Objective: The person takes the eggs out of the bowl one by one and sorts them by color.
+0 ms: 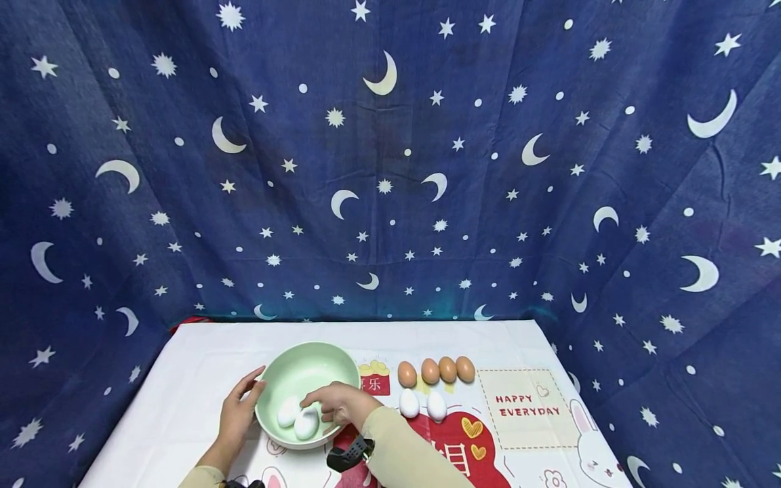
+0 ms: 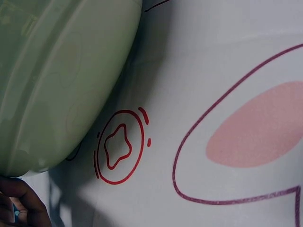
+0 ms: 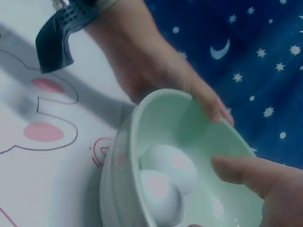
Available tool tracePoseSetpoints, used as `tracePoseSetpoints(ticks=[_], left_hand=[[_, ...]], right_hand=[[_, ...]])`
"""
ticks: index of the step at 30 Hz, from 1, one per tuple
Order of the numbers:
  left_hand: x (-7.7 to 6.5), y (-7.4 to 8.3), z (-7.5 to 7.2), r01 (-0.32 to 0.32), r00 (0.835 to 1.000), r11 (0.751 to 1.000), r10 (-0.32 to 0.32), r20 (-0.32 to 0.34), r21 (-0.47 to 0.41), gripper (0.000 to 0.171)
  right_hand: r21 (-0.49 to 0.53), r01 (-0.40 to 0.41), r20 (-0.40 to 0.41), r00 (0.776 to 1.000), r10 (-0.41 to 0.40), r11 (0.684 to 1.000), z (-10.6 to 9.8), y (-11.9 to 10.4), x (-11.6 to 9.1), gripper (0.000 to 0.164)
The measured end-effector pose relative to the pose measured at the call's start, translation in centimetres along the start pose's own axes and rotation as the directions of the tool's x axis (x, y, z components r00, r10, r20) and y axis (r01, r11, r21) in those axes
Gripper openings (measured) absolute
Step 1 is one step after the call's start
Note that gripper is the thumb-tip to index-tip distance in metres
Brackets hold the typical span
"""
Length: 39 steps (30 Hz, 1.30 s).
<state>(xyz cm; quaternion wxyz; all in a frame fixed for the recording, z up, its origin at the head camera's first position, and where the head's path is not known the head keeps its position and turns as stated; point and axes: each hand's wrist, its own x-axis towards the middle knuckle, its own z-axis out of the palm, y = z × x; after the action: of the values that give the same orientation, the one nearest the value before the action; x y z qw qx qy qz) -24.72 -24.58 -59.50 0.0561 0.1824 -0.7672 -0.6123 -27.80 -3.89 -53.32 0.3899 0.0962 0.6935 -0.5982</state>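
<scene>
A light green bowl stands at the left of the table with two white eggs inside, one egg beside the other egg. My left hand holds the bowl's left side, thumb and fingers at the rim. Over the bowl's right part reaches my right hand, its fingers spread close above the nearer egg. In the right wrist view, a finger of that hand stands apart from both eggs. The left wrist view shows the bowl's outer wall and part of the left hand.
To the right of the bowl, several brown eggs form a row. In front of them lie two more white eggs. A printed white cloth covers the table. Dark blue starry curtains hang behind and at both sides.
</scene>
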Motion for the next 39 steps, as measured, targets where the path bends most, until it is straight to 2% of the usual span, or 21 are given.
tracePoseSetpoints(ticks=[3, 8, 15, 22, 25, 39], left_hand=[[-0.1, 0.1, 0.1, -0.001, 1.000, 1.000, 0.001, -0.001, 0.002, 0.048], [-0.1, 0.1, 0.1, -0.001, 1.000, 1.000, 0.001, 0.004, 0.002, 0.049], [0.0, 0.1, 0.0, 0.009, 1.000, 1.000, -0.009, 0.016, -0.021, 0.051], [-0.1, 0.1, -0.1, 0.023, 0.999, 1.000, -0.023, 0.025, -0.007, 0.053], [-0.2, 0.2, -0.1, 0.025, 0.999, 1.000, -0.025, 0.023, 0.003, 0.052], [0.0, -0.2, 0.0, 0.005, 1.000, 1.000, -0.005, 0.016, 0.004, 0.050]], right_hand=[[-0.062, -0.020, -0.025, 1.000, 0.019, 0.998, 0.2, 0.1, 0.1, 0.033], [-0.134, -0.014, -0.102, 0.995, 0.000, 0.991, 1.0, 0.2, -0.1, 0.035], [-0.219, 0.014, -0.148, 0.988, -0.047, 0.976, 1.7, 0.5, -0.3, 0.031], [-0.260, 0.047, -0.157, 0.984, -0.090, 0.964, 2.0, 0.4, -0.6, 0.032], [-0.280, 0.049, -0.165, 0.981, -0.099, 0.959, 2.1, 0.4, -1.0, 0.027], [-0.302, 0.049, -0.154, 0.983, -0.099, 0.952, 2.1, 0.7, -0.9, 0.026]])
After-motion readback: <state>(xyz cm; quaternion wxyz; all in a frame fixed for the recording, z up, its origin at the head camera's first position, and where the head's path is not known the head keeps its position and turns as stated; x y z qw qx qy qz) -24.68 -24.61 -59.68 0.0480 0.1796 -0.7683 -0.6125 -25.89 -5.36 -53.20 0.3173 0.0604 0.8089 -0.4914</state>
